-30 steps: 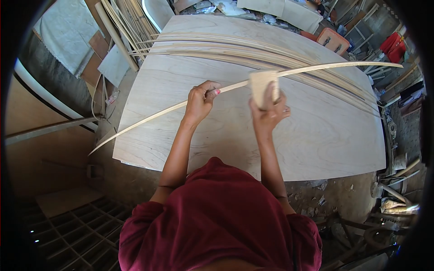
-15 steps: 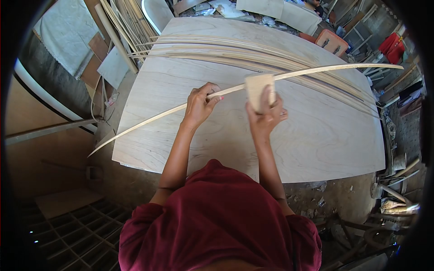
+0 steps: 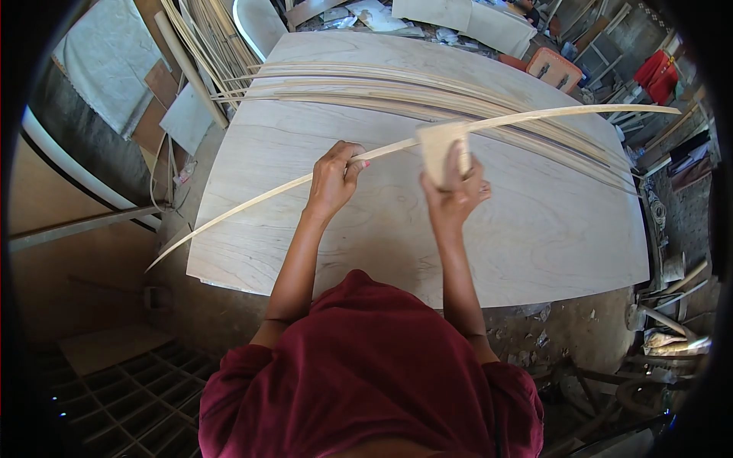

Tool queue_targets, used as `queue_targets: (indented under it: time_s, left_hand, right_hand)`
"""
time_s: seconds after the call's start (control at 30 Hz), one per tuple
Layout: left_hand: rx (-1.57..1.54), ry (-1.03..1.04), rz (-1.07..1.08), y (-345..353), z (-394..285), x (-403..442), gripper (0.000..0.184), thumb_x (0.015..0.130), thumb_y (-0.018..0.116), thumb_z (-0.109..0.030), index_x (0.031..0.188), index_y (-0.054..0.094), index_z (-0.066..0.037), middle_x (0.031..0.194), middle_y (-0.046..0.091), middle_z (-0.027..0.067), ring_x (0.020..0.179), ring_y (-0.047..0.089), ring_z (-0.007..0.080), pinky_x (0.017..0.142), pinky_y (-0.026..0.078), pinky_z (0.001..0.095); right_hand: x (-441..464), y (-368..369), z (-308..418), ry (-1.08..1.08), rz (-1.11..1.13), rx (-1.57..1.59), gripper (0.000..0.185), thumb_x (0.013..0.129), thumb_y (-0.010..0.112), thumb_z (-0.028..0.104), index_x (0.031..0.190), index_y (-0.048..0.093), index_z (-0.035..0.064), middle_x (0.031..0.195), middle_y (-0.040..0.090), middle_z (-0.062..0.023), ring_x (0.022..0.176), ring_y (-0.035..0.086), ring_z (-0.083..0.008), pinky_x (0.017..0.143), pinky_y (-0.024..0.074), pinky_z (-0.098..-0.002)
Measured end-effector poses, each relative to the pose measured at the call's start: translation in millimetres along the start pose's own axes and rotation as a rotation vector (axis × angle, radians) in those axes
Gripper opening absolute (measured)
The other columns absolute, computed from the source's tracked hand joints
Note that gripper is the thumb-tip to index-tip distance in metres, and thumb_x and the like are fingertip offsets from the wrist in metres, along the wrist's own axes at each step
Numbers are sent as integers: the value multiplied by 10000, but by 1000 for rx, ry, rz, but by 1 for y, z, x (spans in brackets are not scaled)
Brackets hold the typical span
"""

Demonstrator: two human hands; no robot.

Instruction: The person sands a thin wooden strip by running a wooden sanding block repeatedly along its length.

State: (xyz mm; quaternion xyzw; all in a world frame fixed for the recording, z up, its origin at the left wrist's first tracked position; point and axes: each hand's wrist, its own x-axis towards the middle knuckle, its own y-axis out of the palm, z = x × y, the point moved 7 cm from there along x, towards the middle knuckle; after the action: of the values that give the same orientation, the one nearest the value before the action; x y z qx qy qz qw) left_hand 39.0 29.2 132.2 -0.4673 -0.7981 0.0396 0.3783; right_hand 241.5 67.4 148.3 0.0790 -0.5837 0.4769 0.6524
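A long thin wooden strip (image 3: 256,200) runs slantwise across the plywood sheet (image 3: 527,237), from low on the left to high on the right. Its left end reaches past the sheet's edge. My left hand (image 3: 334,177) is closed around the strip left of centre, with thumb and fingers pinching it. In my right hand (image 3: 456,195) is a flat, pale sanding block (image 3: 440,151), gripped from below and slightly blurred. The block's upper edge lies against the strip and hides a short stretch of it.
Several loose wooden strips (image 3: 366,82) lie along the far part of the sheet. More long strips (image 3: 214,38) stand bundled at the back left. An orange seat (image 3: 553,70) and a red cloth (image 3: 657,78) are at the back right. A dark grid (image 3: 130,393) lies at lower left.
My right hand and the sanding block have shifted slightly to the right along the strip. My left hand keeps its hold on the strip, nearly in place.
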Motion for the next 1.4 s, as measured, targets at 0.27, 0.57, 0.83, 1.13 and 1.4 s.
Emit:
queue_targets:
  time_s: [0.27,0.57,0.83,1.13,1.4]
  left_hand:
    - [-69,7,20,2,0,1,54,802,607,34,855,597,36,774,601,94,610,516,150,571,425,253]
    - [-55,-20,49,0,2,3,77,814,593,30,890,605,37,735,598,91,610,494,137,569,417,254]
    - [-45,-14,50,3,2,5,84,818,599,11,898,605,31,751,599,108,617,497,150,587,425,257]
    - [-31,-40,85,1,1,4,103,787,595,22,888,606,14,824,620,174,733,592,326,668,464,341]
    - [-33,-81,114,4,0,6,90,790,595,20,879,599,13,804,615,175,710,585,318,654,459,338]
  right_hand:
    - [1,-4,-16,120,-148,109,749,625,784,258,1307,493,154,1142,514,-197,996,489,-248,803,253,-408]
    - [-9,6,6,-108,-68,-34,733,593,799,237,1264,532,111,1163,512,-174,1031,491,-235,830,247,-381]
    - [-7,0,-10,176,-173,224,698,610,791,230,1255,545,126,1142,499,-202,1009,488,-248,815,250,-413]
    - [0,0,-3,-92,-43,-4,727,589,793,222,1267,537,165,1133,517,-188,1008,490,-246,818,250,-422]
    - [-4,-5,-7,37,-124,146,713,614,789,222,1271,528,133,1127,516,-213,994,496,-260,792,265,-387]
